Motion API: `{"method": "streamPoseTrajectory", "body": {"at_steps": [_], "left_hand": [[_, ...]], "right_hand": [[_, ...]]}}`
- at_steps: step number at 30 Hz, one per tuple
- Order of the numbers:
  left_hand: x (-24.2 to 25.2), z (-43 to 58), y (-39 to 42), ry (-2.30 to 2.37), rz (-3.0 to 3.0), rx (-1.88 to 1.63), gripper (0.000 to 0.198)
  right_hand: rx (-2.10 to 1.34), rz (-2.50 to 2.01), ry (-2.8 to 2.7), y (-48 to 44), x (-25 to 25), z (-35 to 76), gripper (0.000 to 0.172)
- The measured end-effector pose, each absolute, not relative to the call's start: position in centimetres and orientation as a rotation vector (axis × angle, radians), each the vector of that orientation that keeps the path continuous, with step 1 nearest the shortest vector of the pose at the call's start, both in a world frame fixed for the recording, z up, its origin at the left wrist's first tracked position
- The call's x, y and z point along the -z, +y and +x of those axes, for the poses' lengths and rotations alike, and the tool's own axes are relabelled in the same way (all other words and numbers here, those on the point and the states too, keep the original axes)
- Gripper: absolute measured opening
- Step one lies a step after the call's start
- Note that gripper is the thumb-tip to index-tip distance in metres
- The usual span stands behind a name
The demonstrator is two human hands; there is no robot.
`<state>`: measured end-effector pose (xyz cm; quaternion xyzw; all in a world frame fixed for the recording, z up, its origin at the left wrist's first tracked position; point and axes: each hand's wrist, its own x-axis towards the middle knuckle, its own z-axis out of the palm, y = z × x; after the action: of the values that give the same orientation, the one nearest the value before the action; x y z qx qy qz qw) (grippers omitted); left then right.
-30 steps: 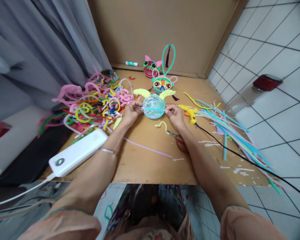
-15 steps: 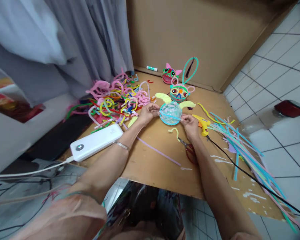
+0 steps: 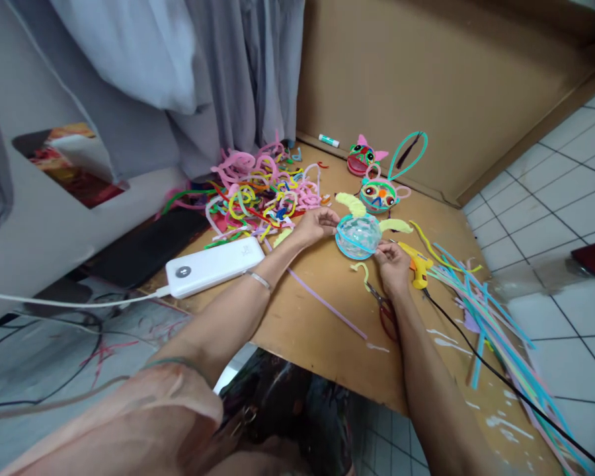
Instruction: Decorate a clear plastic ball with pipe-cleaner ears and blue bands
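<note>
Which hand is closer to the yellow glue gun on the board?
Right. The right hand lies just beside the yellow glue gun, while the left hand is across the clear ball, farther away.

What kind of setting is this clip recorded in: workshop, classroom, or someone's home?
Probably a home craft corner, not a workshop: a low brown cardboard-backed board sits on a white tiled floor beside a grey curtain, with a tangled heap of coloured pipe cleaners and a yellow glue gun.
</note>
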<state>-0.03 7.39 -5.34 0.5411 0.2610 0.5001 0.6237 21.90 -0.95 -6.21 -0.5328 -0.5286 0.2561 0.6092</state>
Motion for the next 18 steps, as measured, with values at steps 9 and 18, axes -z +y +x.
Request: {"method": "streamPoseTrajectory", "body": {"at_steps": [9,18], "left_hand": [[5.40,0.18,7.48,0.591,1.225,-1.169,0.033],[5.58,0.08,7.52,0.568,1.226,-1.172,0.035]], "right_hand": [[-0.576,-1.258,-1.200,-0.95,6.29,22.02,0.016],[-0.578,-1.272,-1.176,-0.88,6.47,22.04,0.017]]}}
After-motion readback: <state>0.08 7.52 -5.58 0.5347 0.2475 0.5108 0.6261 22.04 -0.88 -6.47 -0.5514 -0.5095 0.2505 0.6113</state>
